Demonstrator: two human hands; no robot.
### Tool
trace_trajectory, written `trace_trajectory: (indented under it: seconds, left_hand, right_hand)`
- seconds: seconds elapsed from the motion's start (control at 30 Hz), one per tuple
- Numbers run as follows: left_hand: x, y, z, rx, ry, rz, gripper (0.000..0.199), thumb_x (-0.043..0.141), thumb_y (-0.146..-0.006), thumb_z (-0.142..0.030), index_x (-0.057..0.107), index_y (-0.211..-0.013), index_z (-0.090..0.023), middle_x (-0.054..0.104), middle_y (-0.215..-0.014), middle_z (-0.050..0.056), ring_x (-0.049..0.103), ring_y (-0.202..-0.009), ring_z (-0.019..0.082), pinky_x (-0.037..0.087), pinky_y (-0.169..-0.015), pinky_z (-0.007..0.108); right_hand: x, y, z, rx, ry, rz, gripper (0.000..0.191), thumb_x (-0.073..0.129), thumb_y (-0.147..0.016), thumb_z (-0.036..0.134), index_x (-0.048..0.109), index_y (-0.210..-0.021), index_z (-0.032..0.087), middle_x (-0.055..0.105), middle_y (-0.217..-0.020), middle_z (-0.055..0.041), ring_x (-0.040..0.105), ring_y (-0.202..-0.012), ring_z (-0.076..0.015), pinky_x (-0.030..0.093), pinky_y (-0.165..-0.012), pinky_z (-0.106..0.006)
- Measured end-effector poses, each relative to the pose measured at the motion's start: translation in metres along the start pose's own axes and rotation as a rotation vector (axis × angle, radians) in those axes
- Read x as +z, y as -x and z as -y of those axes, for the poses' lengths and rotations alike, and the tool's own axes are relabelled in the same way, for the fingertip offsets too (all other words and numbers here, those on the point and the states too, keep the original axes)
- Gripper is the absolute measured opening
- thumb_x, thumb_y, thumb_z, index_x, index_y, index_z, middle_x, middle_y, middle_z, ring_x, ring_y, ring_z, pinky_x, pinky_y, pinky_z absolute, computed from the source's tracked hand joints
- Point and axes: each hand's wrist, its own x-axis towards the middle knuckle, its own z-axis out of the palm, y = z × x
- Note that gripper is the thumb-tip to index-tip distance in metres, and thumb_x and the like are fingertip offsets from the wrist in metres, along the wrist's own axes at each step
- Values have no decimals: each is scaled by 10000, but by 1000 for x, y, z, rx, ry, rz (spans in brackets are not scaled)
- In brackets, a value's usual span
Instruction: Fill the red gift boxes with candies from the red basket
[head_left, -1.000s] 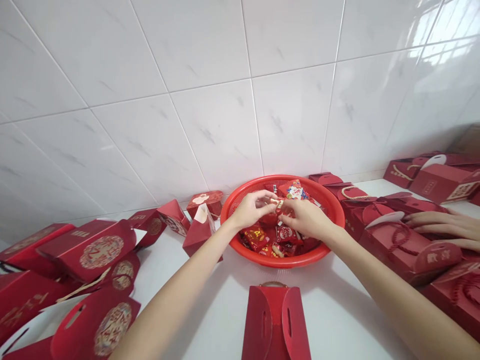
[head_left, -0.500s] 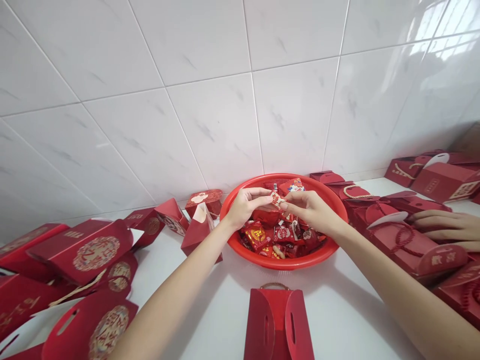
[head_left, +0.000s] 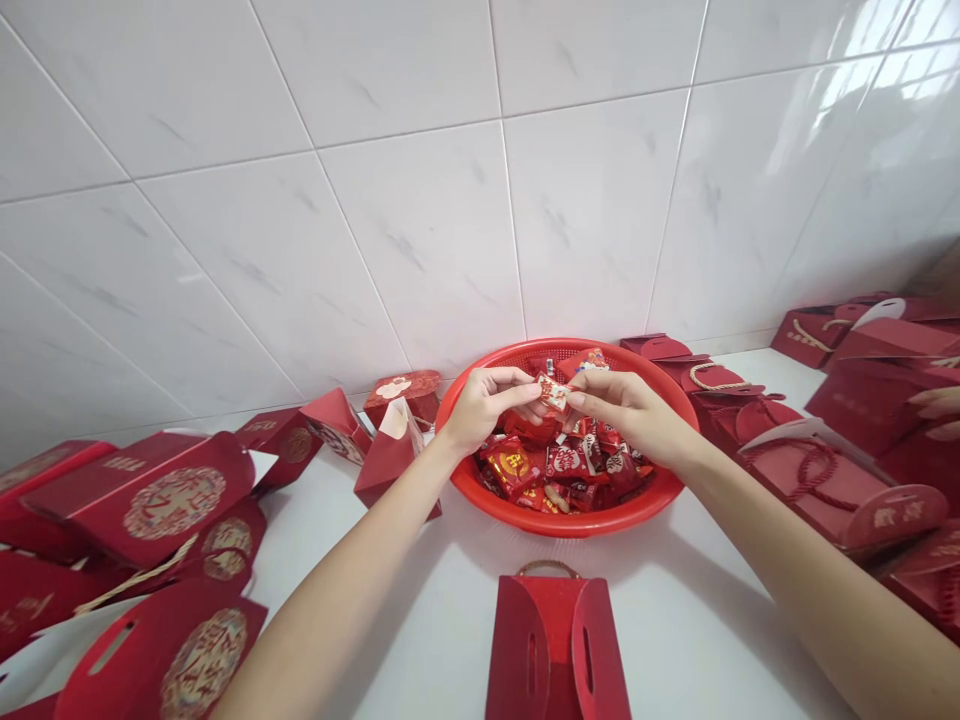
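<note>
Your left hand [head_left: 495,408] and right hand [head_left: 622,412] pinch a small printed packet [head_left: 554,393] from opposite ends, above the round, perforated red basket [head_left: 600,521]. Pulling apart could tear it, as it looks thin; a loose pinch could drop it among the glossy packets [head_left: 568,462] beneath. Nearer you than the grip sits a smooth, curved-flap box [head_left: 553,650] with a cord handle [head_left: 549,564].

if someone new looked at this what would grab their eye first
Probably the bright red basket at centre, full of shiny packets, where the left hand and right hand pinch a small wrapped packet between them. Next might come the dark red boxes crowding both sides, left and right, vivid against the white tiled wall behind. A single red box stands out in front of the basket.
</note>
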Motion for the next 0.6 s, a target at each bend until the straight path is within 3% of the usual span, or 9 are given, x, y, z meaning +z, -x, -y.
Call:
trace_trajectory:
  seconds: [0.3,0.43,0.5,0.6]
  left_hand:
    - [-1,2,-1,30,3,14,282,797,-707,-414,701,-701,-149,698,-603,19,668,-566,160,551,-596,270]
    - [-1,0,4,41,8,-19,243,762,-726,-393,710,-732,-156,709,-660,19,673,-625,165,547,-658,283]
    - [-3,-4,9,82,2,-140,231,718,-751,-393,720,-755,-162,731,-748,31,684,-729,174,541,-751,294]
    - [-11,-12,18,92,-65,-474,181,659,-741,-339,713,-750,-166,740,-843,44,669,-863,185,502,-870,304]
  right_hand:
    - [-1,1,-2,-8,-12,-41,305,653,-876,471,657,-777,183,655,-742,-13,629,-723,-167,511,-755,-313]
    - [0,1,-1,0,14,-88,290,639,-876,446,635,-754,183,652,-733,-12,628,-722,-167,499,-754,-308]
    - [0,1,0,7,28,-135,276,625,-877,417,612,-725,187,648,-719,-9,621,-713,-161,487,-755,-298]
    - [0,2,-1,9,49,-175,250,604,-866,373,585,-694,194,636,-681,3,605,-689,-151,464,-731,-282]
